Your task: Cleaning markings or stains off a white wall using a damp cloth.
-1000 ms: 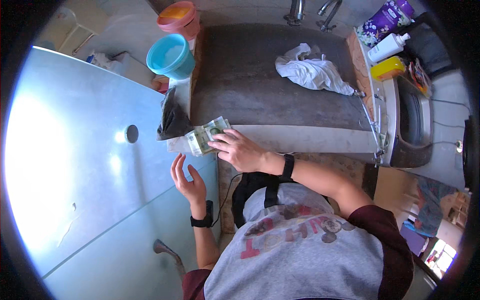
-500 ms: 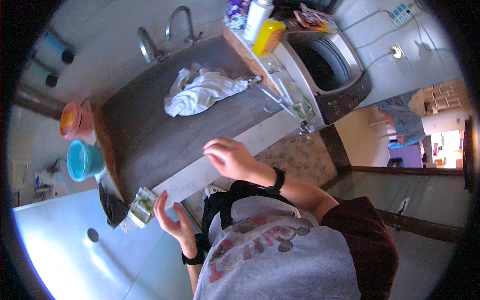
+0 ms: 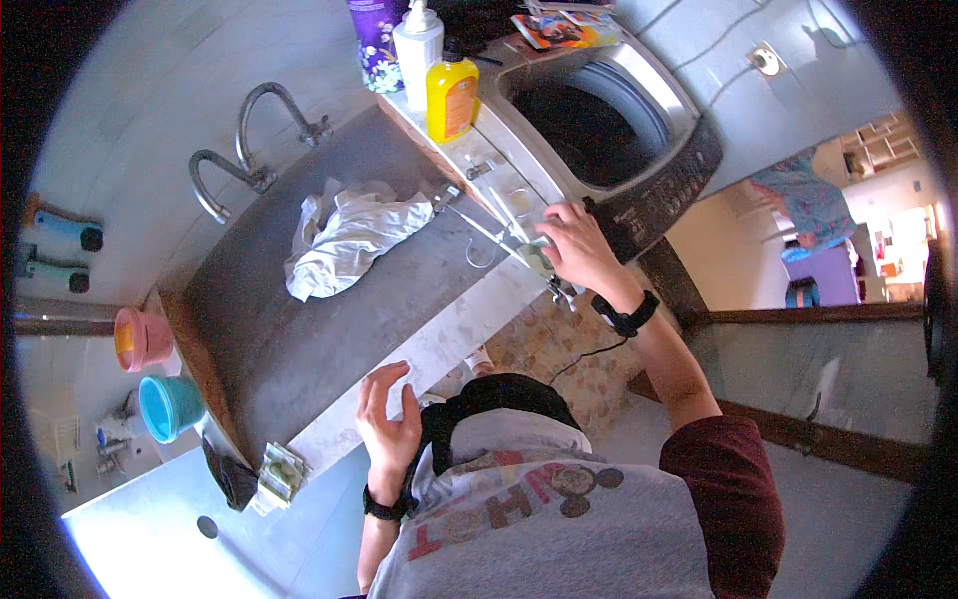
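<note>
My right hand is at the corner between the sink's right ledge and the washing machine, its fingers partly apart and reaching downward. Close beside its fingertips are thin pale rods with metal clips, like a clip hanger, and a small pale green thing that I cannot make out. Over the sink's front ledge hovers my left hand, fingers apart and holding nothing. A crumpled white cloth lies in the grey sink basin, apart from both hands.
Two curved taps rise behind the basin. A yellow bottle, a white pump bottle and a purple pack stand on the right ledge. Pink and blue buckets and a greenish packet are at left.
My right hand has moved from above the front ledge to the right, to the rods by the washing machine. My left hand stays raised near the front ledge. The view has shifted.
</note>
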`<state>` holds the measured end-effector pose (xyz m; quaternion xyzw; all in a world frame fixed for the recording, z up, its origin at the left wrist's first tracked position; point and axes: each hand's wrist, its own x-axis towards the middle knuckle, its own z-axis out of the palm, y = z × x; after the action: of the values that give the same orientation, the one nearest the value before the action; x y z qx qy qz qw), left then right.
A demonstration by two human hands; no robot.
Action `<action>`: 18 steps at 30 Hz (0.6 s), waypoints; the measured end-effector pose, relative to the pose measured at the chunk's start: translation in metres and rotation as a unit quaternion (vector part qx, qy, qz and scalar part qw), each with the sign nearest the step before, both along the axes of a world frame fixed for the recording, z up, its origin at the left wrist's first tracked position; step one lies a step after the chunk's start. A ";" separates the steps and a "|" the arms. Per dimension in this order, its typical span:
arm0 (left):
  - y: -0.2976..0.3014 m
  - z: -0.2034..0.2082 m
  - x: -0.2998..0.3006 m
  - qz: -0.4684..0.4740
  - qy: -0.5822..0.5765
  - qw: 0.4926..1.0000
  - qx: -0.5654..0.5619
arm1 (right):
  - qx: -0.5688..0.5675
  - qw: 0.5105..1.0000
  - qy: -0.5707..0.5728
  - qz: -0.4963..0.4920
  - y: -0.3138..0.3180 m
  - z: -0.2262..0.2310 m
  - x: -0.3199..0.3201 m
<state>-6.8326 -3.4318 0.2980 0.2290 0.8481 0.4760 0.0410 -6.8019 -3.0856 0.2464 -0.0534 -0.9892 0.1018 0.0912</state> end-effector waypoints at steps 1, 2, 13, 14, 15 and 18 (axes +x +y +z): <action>0.003 0.000 -0.001 -0.009 0.000 1.000 0.000 | 0.021 0.999 -0.038 0.006 0.002 -0.003 -0.003; 0.005 -0.003 0.000 -0.004 -0.009 1.000 0.007 | -0.002 0.999 -0.001 0.033 0.003 0.004 -0.003; -0.004 0.018 -0.004 -0.009 -0.151 0.983 0.104 | -0.197 0.966 0.035 0.163 -0.085 0.111 -0.004; 0.000 0.016 -0.002 -0.017 -0.176 0.975 0.136 | -0.231 0.954 0.012 0.190 -0.101 0.107 -0.006; 0.002 0.014 0.002 -0.019 -0.182 0.973 0.138 | -0.271 0.936 -0.013 0.224 -0.117 0.098 -0.008; 0.009 0.025 0.002 -0.001 -0.190 0.979 0.067 | -0.282 0.919 -0.011 0.275 -0.152 0.084 -0.019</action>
<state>-6.8310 -3.4227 0.3233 0.1376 0.7905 0.5668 0.1869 -6.8210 -3.2374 0.3305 0.1957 -0.8963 0.3967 0.0302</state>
